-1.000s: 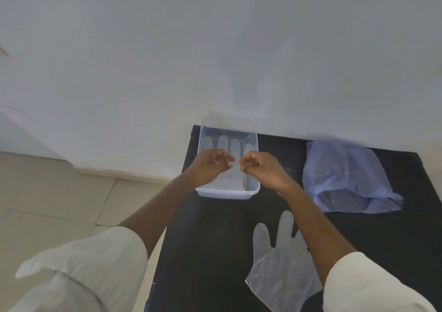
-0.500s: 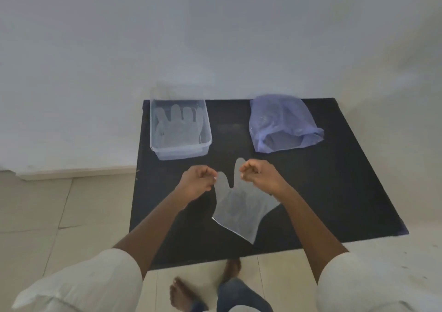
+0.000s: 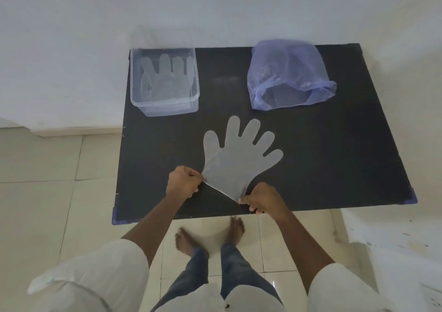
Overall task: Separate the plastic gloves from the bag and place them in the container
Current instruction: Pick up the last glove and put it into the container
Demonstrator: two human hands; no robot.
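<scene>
A clear plastic glove [image 3: 239, 158] lies flat on the black table [image 3: 334, 156], fingers pointing away from me. My left hand [image 3: 183, 181] pinches the left corner of its cuff. My right hand [image 3: 262, 200] pinches the right corner of the cuff near the table's front edge. A clear rectangular container [image 3: 165, 106] stands at the back left of the table with at least one clear glove [image 3: 165, 82] lying inside. A crumpled bluish plastic bag [image 3: 287, 75] rests at the back right, its mouth facing me.
The table stands against a white wall [image 3: 215, 8]. Beige floor tiles [image 3: 47, 180] surround it. My bare feet [image 3: 210, 235] are just under the front edge. A white ledge [image 3: 394, 240] sits at the right.
Both hands drew back from over the container toward me and closed on the cuff corners of the glove on the table. The view tilted down, showing the whole table.
</scene>
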